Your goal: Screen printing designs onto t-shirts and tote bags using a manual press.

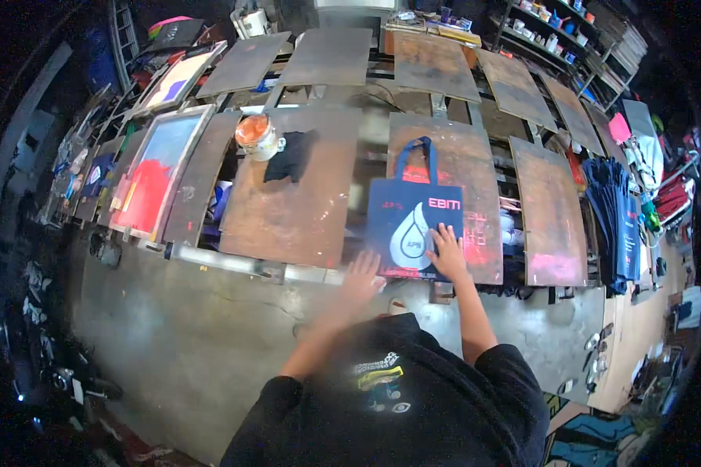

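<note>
A dark blue tote bag lies flat on a stained brown board, its looped handles pointing away from me. It bears a white drop-shaped print and pink lettering. My right hand rests on the bag's lower right part, fingers spread and nothing in its grip. Beside the bag's lower left corner is my left hand, blurred by motion, its fingers stretched out. Whether it touches the bag or the board edge I cannot tell.
A bucket with orange-red contents and a black cloth sit on the board to the left. Further left lies a framed screen with red ink. More dark blue bags hang at the right. Loaded shelves stand behind.
</note>
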### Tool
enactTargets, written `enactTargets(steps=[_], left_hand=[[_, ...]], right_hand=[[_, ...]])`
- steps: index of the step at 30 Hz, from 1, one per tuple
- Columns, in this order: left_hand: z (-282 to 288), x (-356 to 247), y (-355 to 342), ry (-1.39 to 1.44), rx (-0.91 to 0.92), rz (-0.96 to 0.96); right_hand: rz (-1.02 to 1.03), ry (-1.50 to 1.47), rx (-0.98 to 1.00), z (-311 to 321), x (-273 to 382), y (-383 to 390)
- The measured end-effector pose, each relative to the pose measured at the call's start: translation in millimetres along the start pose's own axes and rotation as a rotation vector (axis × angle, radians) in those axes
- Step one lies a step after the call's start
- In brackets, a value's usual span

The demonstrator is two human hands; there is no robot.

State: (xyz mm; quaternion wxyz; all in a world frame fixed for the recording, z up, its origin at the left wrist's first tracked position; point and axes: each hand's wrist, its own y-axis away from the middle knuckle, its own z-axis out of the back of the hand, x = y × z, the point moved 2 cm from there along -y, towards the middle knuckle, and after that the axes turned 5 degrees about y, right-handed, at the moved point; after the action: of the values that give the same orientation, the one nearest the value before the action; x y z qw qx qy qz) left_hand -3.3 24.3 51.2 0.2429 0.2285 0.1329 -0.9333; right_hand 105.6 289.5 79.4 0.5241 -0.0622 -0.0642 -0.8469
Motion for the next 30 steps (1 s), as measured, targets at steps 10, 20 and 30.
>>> enactTargets(steps=[10,20,30], left_hand=[[85,138,136,0.231,-0.148,-0.151],[197,298,508,0.035,-0.51,0.704],[310,248,732,-0.455,-0.217,1.132]], right_hand=[[0.394,-0.358,-0.17,22,340,-17],[2.005,-0.963,1.166,111,699,290],[1.923,-1.21,2.434,218,732,379]])
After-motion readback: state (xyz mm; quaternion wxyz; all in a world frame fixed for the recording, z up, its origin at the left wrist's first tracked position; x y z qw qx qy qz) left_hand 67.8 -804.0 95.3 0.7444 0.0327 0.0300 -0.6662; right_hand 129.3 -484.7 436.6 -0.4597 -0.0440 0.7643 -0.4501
